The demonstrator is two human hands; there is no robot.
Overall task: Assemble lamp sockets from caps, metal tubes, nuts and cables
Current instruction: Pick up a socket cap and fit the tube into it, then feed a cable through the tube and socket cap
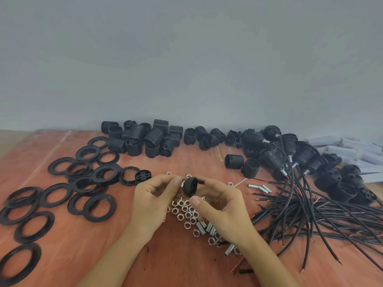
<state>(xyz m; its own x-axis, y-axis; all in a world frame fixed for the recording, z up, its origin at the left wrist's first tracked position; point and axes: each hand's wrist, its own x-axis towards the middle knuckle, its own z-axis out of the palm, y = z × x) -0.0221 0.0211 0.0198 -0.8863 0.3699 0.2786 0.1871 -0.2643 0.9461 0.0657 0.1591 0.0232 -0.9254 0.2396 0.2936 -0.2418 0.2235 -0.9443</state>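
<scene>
My right hand holds a black dome-shaped cap between thumb and fingers, above the table's middle. My left hand pinches something small and pale at the cap's left side; what it is stays mostly hidden. Below the hands lie several silver nuts and short metal tubes. More tubes lie to the right. A bundle of black cables with red and white wire ends spreads at the right.
Black flat rings cover the left of the red-brown table. Threaded black socket bodies pile along the grey wall. Sockets with cables fitted lie at the back right, with pale boxes behind them.
</scene>
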